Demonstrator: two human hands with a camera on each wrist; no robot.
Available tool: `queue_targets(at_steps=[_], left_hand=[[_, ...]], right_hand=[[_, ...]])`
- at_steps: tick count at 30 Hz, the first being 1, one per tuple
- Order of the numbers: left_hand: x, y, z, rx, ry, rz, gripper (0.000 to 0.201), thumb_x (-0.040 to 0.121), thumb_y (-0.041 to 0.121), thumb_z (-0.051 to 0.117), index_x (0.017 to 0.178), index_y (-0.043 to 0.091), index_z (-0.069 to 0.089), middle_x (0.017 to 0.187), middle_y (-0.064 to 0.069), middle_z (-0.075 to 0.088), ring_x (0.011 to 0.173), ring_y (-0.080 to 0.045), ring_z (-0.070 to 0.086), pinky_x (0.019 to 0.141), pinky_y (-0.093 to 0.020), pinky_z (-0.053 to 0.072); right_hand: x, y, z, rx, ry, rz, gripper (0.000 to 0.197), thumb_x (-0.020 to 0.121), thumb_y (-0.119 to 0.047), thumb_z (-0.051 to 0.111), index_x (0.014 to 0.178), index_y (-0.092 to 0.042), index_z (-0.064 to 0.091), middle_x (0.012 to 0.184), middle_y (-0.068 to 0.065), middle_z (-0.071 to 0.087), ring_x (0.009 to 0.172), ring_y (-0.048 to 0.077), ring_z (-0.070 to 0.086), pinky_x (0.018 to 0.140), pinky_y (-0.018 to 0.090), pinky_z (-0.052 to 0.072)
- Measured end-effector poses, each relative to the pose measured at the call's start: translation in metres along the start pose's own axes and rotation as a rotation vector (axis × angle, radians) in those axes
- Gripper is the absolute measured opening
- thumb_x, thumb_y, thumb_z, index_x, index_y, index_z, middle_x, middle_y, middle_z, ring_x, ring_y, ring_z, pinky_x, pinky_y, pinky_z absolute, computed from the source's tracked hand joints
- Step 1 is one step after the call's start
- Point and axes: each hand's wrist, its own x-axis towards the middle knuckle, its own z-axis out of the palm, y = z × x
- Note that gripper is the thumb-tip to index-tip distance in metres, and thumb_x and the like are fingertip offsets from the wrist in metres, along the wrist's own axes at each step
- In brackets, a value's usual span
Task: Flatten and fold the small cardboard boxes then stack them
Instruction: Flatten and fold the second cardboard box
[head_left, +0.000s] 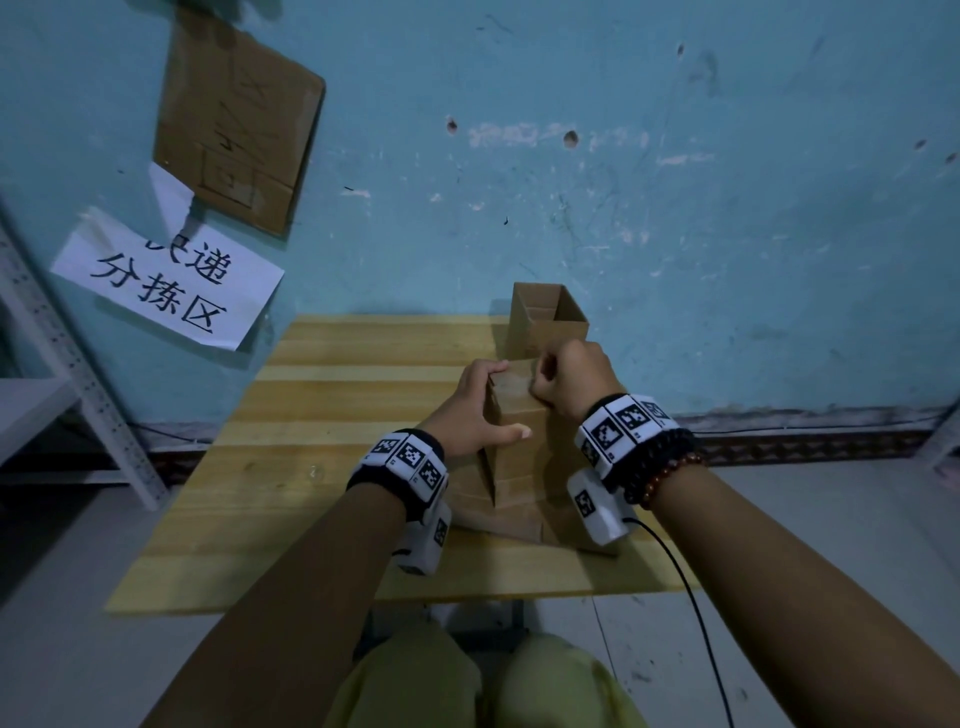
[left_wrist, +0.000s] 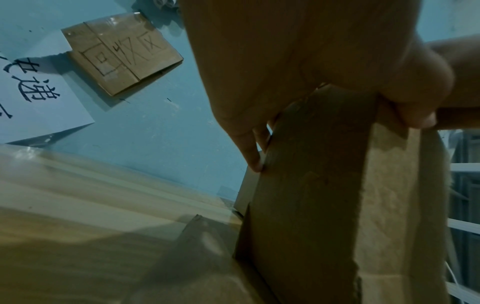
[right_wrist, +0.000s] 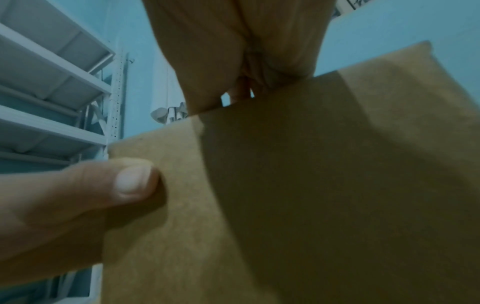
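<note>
- Together, both hands grasp one upright cardboard box (head_left: 514, 415): left hand (head_left: 470, 410) wraps its side, thumb across the front; right hand (head_left: 571, 382) clenches its top edge.
- Brown, partly collapsed, it stands on flattened cardboard (head_left: 519, 519) on the wooden counter (head_left: 311, 467).

Dim indoor light with a cool blue-green cast in all three views. In the head view, the wall (head_left: 675, 182) is lit evenly and the tabletop (head_left: 322, 395) is brightest at its far edge; the forearms in the foreground are dark. Wide-angle distortion bows the shelf (head_left: 62, 364) at the left edge. The left wrist view shows a broad soft shadow across the tabletop (left_wrist: 78, 257) and a box (left_wrist: 306, 205) face in deep shade, with motion blur low in the frame. In the right wrist view, a shadow band crosses the cardboard (right_wrist: 285, 185); the thumb (right_wrist: 103, 185) up close looks soft and grainy.
</note>
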Motion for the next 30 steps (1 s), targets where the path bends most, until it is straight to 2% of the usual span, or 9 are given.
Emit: queue_targets(at_steps=[7,12,14,17,19,21,24,27,30], left_hand=[[0.002,-0.001,0.000,-0.001,-0.003,0.005,0.086,0.075,0.026,0.075,0.139,0.022,0.019,0.143,-0.005,0.027,0.130,-0.021,0.035,0.110,-0.042,0.036],[0.001,-0.003,0.000,-0.016,-0.001,0.005,0.086,0.075,0.024,0.075,0.140,0.020,0.018,0.143,-0.005,0.026,0.130,-0.021,0.035,0.111,-0.041,0.036],[0.000,-0.004,0.000,-0.015,0.004,0.007,0.086,0.075,0.024,0.076,0.140,0.020,0.019,0.142,-0.005,0.027,0.130,-0.020,0.036,0.111,-0.040,0.036],[0.001,-0.004,0.000,-0.016,0.008,0.013,0.087,0.074,0.024,0.076,0.140,0.019,0.019,0.142,-0.006,0.028,0.130,-0.020,0.036,0.111,-0.040,0.035],[0.001,-0.003,0.000,-0.020,0.003,0.009,0.087,0.075,0.023,0.075,0.140,0.019,0.018,0.142,-0.006,0.027,0.129,-0.021,0.036,0.111,-0.040,0.035],[0.000,-0.002,0.000,-0.023,0.001,0.009,0.086,0.075,0.023,0.075,0.140,0.020,0.018,0.142,-0.006,0.027,0.128,-0.021,0.036,0.110,-0.041,0.036],[0.000,-0.003,0.001,-0.014,0.010,0.026,0.086,0.075,0.023,0.076,0.139,0.018,0.020,0.141,-0.007,0.027,0.128,-0.021,0.036,0.110,-0.040,0.036],[0.000,-0.004,0.001,-0.025,0.010,0.030,0.085,0.074,0.023,0.076,0.139,0.018,0.021,0.141,-0.006,0.028,0.129,-0.021,0.036,0.110,-0.043,0.036],[0.001,-0.005,0.002,-0.028,0.023,0.034,0.084,0.075,0.023,0.075,0.139,0.020,0.022,0.141,-0.006,0.027,0.129,-0.021,0.036,0.109,-0.044,0.037]], right_hand=[[0.001,-0.007,-0.009,-0.005,-0.038,0.017,0.013,0.083,-0.004,0.058,0.091,0.001,0.068,0.101,0.019,0.067,0.102,0.031,0.059,0.081,0.030,0.045],[-0.002,-0.008,-0.006,-0.136,-0.064,-0.029,0.026,0.090,-0.009,0.051,0.115,-0.003,0.053,0.115,0.021,0.059,0.108,0.035,0.054,0.086,0.034,0.043],[-0.005,-0.007,-0.003,-0.170,-0.034,-0.057,0.026,0.092,-0.009,0.047,0.117,-0.005,0.053,0.113,0.021,0.060,0.107,0.036,0.055,0.084,0.035,0.043],[-0.012,-0.004,0.001,-0.063,0.043,-0.045,0.023,0.093,-0.016,0.048,0.107,-0.003,0.061,0.103,0.020,0.065,0.099,0.035,0.058,0.079,0.035,0.045],[-0.013,-0.001,0.001,0.108,0.073,-0.006,0.022,0.092,-0.016,0.051,0.101,-0.002,0.066,0.099,0.019,0.067,0.094,0.030,0.060,0.075,0.029,0.042],[-0.010,0.003,0.000,0.297,0.089,0.029,0.016,0.089,-0.009,0.056,0.094,-0.002,0.070,0.097,0.015,0.070,0.087,0.023,0.060,0.063,0.016,0.037],[-0.005,0.005,0.001,0.381,0.073,0.071,0.012,0.085,0.000,0.059,0.088,-0.001,0.071,0.094,0.014,0.071,0.072,0.011,0.055,0.054,0.002,0.037],[-0.003,0.004,0.004,0.336,0.084,0.113,0.010,0.084,-0.006,0.063,0.092,-0.003,0.070,0.095,0.011,0.069,0.076,0.011,0.054,0.057,0.008,0.035],[-0.002,0.004,0.007,0.234,0.103,0.162,0.018,0.084,-0.017,0.067,0.092,-0.001,0.069,0.098,0.014,0.068,0.093,0.024,0.062,0.076,0.027,0.043]])
